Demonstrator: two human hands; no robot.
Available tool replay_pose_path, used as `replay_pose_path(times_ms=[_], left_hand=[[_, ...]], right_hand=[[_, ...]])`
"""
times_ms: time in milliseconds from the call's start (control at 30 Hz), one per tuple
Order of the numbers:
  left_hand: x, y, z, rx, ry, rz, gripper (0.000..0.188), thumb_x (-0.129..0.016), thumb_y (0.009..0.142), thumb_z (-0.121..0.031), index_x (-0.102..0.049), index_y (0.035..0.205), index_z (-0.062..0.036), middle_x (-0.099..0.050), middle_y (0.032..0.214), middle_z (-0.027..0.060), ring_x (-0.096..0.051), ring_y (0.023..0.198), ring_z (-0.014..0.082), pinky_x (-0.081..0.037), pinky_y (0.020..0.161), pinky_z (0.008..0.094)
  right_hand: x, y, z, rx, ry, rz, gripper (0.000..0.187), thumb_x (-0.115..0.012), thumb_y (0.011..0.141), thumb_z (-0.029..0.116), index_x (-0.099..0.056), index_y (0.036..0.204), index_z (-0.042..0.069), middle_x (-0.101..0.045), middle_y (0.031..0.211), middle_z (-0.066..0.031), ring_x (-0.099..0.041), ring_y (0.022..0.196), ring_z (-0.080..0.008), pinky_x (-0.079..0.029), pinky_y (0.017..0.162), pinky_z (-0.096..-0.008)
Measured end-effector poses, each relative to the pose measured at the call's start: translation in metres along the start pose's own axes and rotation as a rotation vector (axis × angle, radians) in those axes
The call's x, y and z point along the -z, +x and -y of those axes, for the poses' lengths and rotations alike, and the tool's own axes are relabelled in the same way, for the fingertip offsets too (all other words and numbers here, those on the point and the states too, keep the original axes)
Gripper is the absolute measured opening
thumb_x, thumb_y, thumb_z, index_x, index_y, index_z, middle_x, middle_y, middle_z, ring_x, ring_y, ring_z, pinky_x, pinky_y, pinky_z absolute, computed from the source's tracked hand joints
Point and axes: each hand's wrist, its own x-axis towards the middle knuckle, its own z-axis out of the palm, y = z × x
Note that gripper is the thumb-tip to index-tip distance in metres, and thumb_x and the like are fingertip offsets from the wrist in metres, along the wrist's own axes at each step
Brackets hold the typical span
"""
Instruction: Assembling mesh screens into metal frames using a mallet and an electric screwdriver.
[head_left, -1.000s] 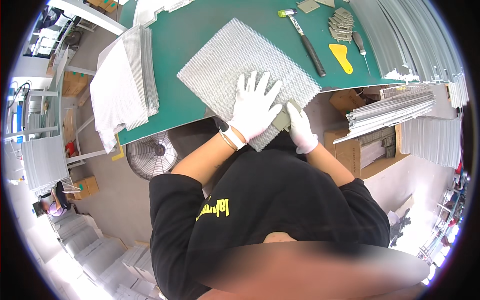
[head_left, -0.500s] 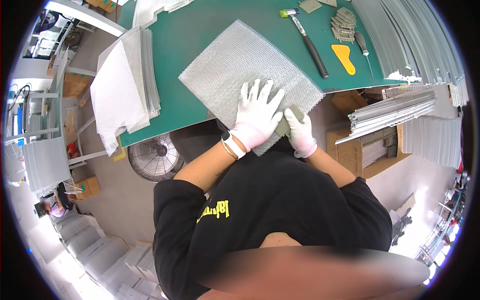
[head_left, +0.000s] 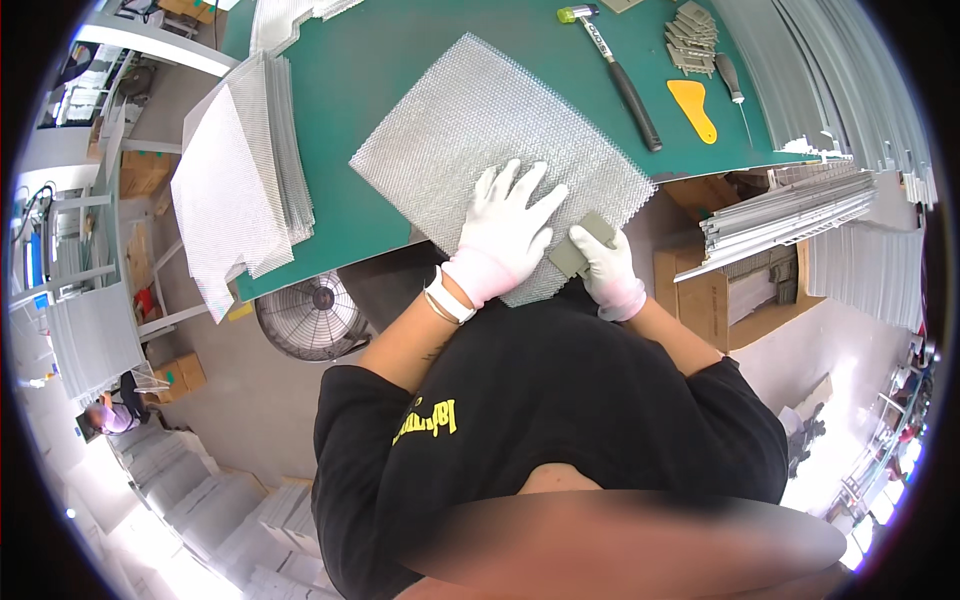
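A silvery wire-mesh sheet (head_left: 470, 120) lies cornerwise over the front edge of the green table (head_left: 370, 60), its near corner reaching my body. My left hand (head_left: 508, 225), in a white glove, rests flat on the mesh with its fingers spread. At the sheet's near right edge, my gloved right hand (head_left: 608, 270) grips a small grey-green flat piece (head_left: 583, 243), thumb on top. The piece sits over the mesh edge; the fingers underneath are hidden.
Far right on the table are a hammer (head_left: 625, 90), a yellow scraper (head_left: 692, 108), a screwdriver (head_left: 732, 80) and stacked grey-green pieces (head_left: 690, 40). Mesh sheets (head_left: 235, 180) pile up at left. Metal strips (head_left: 790, 215) and a cardboard box (head_left: 705, 300) stand right, a fan (head_left: 318, 315) below left.
My left hand has shifted slightly left on the mesh. The right hand's thumb has moved a little lower, baring more of the grey-green piece, and the view has shifted slightly.
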Motion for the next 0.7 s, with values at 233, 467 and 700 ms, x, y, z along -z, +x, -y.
replay_pose_path(times_ms=[233,467,700], left_hand=[[-0.001,0.001,-0.005,0.010,-0.004,0.003,0.054,-0.062,0.089,-0.028,-0.054,0.141,-0.0175,-0.044,0.148,0.0169,-0.036,0.139,0.0426,-0.024,0.116,0.0590],[0.006,0.012,0.024,-0.050,0.033,0.016,0.052,-0.065,0.087,-0.029,-0.058,0.137,-0.0173,-0.046,0.147,0.0161,-0.037,0.139,0.0413,-0.025,0.117,0.0588],[0.025,0.024,0.066,-0.204,-0.083,0.083,0.052,-0.065,0.086,-0.035,-0.059,0.134,-0.0163,-0.050,0.146,0.0103,-0.040,0.141,0.0318,-0.024,0.120,0.0537]], right_hand=[[0.020,0.012,-0.033,0.097,0.056,-0.039,0.013,-0.063,0.100,0.018,-0.065,0.100,0.005,-0.063,0.090,0.0025,-0.059,0.080,-0.0070,-0.050,0.072,-0.0260],[-0.010,0.027,-0.020,-0.118,0.052,0.020,0.025,-0.060,0.101,0.028,-0.067,0.112,0.007,-0.065,0.102,-0.0018,-0.061,0.089,-0.0098,-0.052,0.077,-0.0282],[-0.007,0.015,-0.008,-0.496,0.141,0.561,0.043,-0.058,0.103,0.027,-0.046,0.137,0.004,-0.065,0.113,-0.0128,-0.067,0.099,-0.0250,-0.057,0.085,-0.0369]])
